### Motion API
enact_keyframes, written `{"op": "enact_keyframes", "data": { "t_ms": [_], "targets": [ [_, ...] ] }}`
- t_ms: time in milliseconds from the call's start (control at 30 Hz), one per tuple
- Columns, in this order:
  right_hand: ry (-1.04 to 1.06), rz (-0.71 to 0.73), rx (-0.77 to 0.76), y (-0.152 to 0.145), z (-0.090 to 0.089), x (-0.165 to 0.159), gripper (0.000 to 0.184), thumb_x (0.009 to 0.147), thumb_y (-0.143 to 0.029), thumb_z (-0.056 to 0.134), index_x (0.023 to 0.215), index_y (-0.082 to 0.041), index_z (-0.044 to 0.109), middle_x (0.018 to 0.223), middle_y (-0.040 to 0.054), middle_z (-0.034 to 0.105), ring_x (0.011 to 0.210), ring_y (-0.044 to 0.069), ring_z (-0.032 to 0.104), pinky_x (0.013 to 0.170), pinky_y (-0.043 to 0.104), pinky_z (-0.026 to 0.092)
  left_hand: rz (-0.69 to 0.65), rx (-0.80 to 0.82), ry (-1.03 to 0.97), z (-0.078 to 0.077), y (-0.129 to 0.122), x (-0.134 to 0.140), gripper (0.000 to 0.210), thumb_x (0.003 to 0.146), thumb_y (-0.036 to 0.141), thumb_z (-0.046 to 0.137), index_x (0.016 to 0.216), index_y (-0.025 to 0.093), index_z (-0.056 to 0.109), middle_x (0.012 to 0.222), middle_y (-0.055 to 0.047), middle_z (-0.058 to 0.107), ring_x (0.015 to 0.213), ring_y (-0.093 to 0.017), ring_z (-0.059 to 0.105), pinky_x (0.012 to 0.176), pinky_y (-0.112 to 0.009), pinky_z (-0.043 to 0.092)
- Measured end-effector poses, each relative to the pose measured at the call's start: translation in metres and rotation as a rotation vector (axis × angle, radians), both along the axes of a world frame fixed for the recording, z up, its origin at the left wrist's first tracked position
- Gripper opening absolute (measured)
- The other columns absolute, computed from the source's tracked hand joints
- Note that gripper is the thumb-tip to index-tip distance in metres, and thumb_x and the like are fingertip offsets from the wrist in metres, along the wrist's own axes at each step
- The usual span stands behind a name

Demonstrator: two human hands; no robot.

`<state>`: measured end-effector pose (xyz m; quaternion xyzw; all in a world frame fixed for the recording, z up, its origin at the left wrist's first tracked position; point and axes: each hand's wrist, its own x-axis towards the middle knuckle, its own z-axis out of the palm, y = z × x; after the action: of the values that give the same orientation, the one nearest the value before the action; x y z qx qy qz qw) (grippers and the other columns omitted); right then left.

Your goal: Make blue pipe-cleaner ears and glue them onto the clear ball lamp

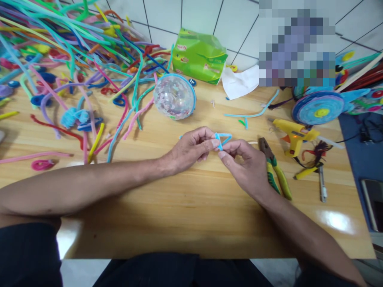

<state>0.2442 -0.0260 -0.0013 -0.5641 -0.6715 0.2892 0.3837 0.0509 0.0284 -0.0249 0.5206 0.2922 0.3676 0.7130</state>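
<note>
Between my two hands is a light blue pipe cleaner (226, 139), bent into a small triangle. My left hand (193, 149) pinches its left side between thumb and forefinger. The fingertips of my right hand (247, 167) close on its lower edge. Both hands are held low over the middle of the wooden table (179, 215). Just right of my right hand lie pliers (275, 169) with yellow and green handles. A clear bowl (174, 97) with pale bits inside and a blue rim sits beyond my left hand.
Many coloured pipe cleaners (98, 75) are heaped at the left and back. A green tissue pack (199, 57) stands at the back. On the right are a yellow glue gun (295, 135), a utility knife (322, 183) and a round blue coiled piece (318, 108). A phone (372, 203) lies beyond the right edge.
</note>
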Motion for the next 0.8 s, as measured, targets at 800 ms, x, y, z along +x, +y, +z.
{"op": "enact_keyframes", "data": {
  "t_ms": [800],
  "targets": [
    [-0.031,-0.016,-0.043,0.0009,-0.0021,-0.0007,0.014,0.089,-0.026,0.072,0.079,-0.026,0.062,0.068,-0.0047,0.064,0.061,0.013,0.055,0.061,0.030,0.044,-0.031,0.260,0.237,0.0003,-0.0070,-0.0027,0.026,0.101,0.044,0.062,0.092,0.019,0.063,0.083,0.000,0.063,0.079,-0.014,0.055,0.073,-0.027,0.045]
  ]
}}
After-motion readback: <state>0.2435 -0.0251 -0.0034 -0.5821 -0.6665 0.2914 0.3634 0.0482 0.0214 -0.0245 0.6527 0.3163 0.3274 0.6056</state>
